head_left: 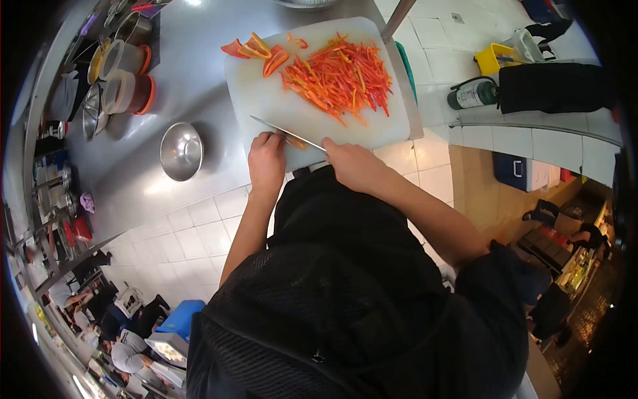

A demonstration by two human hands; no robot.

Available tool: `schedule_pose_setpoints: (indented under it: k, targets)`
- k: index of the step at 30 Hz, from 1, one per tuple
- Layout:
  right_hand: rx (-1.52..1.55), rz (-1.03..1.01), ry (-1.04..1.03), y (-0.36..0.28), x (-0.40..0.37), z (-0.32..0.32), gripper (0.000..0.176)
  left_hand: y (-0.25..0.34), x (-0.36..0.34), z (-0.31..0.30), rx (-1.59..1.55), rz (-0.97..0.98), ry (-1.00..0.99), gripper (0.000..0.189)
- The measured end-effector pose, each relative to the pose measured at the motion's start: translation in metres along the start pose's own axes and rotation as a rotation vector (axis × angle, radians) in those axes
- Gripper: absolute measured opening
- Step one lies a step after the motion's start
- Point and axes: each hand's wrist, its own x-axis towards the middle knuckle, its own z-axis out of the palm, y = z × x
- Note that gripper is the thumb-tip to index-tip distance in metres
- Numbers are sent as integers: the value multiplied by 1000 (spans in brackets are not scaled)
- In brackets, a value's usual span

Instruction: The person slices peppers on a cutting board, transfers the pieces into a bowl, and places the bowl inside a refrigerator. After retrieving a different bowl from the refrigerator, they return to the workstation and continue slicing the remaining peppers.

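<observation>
A white cutting board (252, 90) lies on the steel counter in front of me. My right hand (352, 164) grips a kitchen knife (282, 130) by its handle, the blade pointing left across the near part of the board. Curled fingers of my left hand (267, 159) press on a piece of bell pepper (296, 142) beside the blade; that piece is mostly hidden. Farther up the board is a heap of thin red and orange pepper strips (342, 74). Several larger pepper pieces (256, 48) rest at the far left corner.
On the steel counter (199, 80), a metal bowl (181, 151) stands left of the board. Clear containers with orange rims (129, 93) and more bowls line the far left. A fire extinguisher (473, 94) is on the right. Other people (129, 349) are at the lower left.
</observation>
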Motion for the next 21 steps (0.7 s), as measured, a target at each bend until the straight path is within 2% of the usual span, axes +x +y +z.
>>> schedule_pose_setpoints:
  k: [3, 6, 7, 8, 13, 15, 19, 21]
  targets:
    - [48, 48, 74, -8, 20, -4, 32, 1, -3, -2, 0, -1, -4, 9]
    - [29, 104, 5, -19, 8, -34, 31, 0, -2, -3, -7, 3, 7, 10]
    - [1, 67, -43, -22, -5, -37, 24, 1, -3, -2, -15, -11, 5, 11]
    - [-30, 27, -91, -23, -16, -38, 18, 2, -3, 1, -22, -16, 7, 11]
    - [46, 54, -100, -17, -31, -19, 19, -4, -7, 4, 8, 4, 40, 13]
    - [86, 4, 22, -2, -7, 10, 20, -3, -7, 1, 11, 8, 14, 13]
    - [81, 5, 16, -4, 32, 6, 22, 1, -6, -1, 2, 28, 25, 10]
    - [131, 147, 162, 4, 40, -1, 22, 2, -5, 0, -5, 38, 46, 10]
